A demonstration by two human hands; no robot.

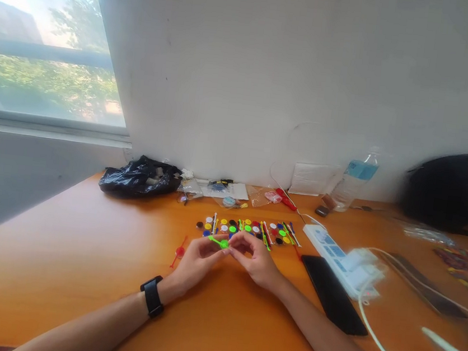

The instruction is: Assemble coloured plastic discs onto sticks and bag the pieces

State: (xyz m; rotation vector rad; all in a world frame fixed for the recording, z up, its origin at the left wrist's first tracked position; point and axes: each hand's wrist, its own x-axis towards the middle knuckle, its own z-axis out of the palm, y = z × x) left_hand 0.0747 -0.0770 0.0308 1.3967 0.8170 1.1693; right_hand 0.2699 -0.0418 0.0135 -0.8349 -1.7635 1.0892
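Pinching a bright green plastic arrow with a round green disc (224, 244) between thumb and fingers of the left hand (204, 254), just above the near edge of a spread of small multicoloured plastic discs and sticks (247, 229). Pinching also with the right hand (256, 261), thumb and curled fingers closing on the disc's right side. Cannot tell exact placement of left fingertips, being hidden behind the thumb. Wearing a black wristwatch (153, 296) on the left wrist. Noted just left of the left hand: a red plastic arrow with a round red disc (180, 252), lying on the orange-brown wooden table (59, 257). Recorded to the right: a black flat rectangular slab (333, 295), beside a long white plastic power strip (327, 247). Observed toward the wall: a crumpled black plastic bag (138, 179) at left and a clear plastic bottle with a blue label (359, 170) at right.
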